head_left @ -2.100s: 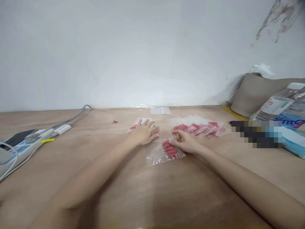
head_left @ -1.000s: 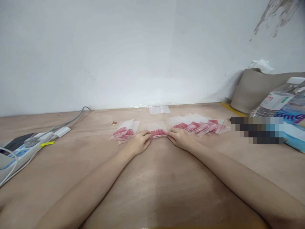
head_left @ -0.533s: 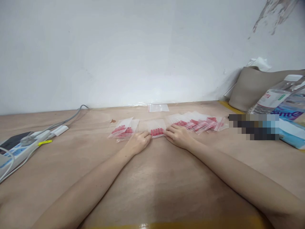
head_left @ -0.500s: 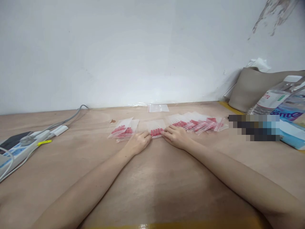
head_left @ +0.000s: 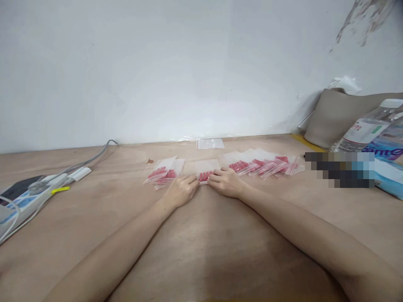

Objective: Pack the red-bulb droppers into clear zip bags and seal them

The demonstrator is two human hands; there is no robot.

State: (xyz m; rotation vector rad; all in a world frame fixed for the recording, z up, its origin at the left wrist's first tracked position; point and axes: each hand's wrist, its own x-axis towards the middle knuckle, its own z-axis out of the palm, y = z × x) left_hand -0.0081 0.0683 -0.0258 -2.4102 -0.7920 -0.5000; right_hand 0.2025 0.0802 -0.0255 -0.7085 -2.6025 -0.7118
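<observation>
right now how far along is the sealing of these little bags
Two filled clear plastic bags lie set aside left, seemingly done. Left hand and right hand pinch the middle bag of red pieces. The fanned row of filled bags at right probably waits.

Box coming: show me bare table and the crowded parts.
Bare: the near table between the forearms, and the patch between power strip and left bags. Crowded: the bag row, left hand and right hand on the middle bag, and the bottles.
</observation>
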